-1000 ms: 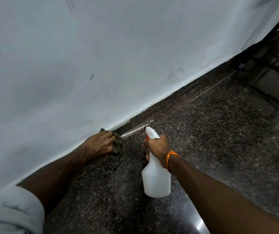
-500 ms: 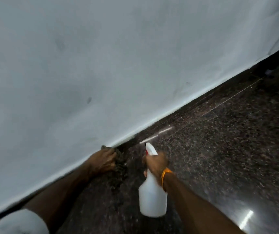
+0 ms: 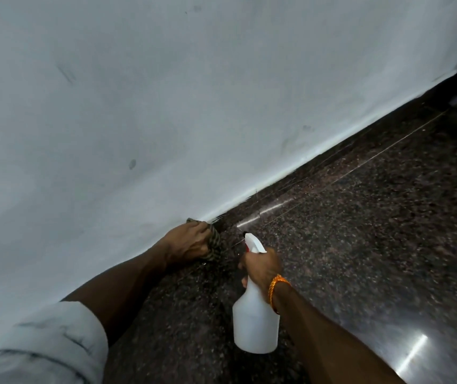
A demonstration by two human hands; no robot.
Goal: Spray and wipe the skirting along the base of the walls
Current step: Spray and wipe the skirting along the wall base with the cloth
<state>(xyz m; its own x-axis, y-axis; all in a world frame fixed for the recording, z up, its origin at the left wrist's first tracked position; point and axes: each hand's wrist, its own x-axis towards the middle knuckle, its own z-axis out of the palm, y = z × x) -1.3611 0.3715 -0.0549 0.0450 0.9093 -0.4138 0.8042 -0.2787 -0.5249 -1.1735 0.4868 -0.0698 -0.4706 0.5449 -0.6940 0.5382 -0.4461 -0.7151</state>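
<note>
The left hand [image 3: 191, 243] clutches the striped cloth [image 3: 215, 242] against the skirting [image 3: 332, 159] at the wall's foot. The right hand [image 3: 263, 266] grips the spray bottle [image 3: 255, 322] just beside, nozzle toward it. The strip stretches ahead and rightward, with open floor [image 3: 374, 245] alongside.

Left hand [image 3: 188, 243] hides most of the cloth [image 3: 216, 243]; right hand [image 3: 263, 266] covers the neck of the bottle [image 3: 255, 324].
</note>
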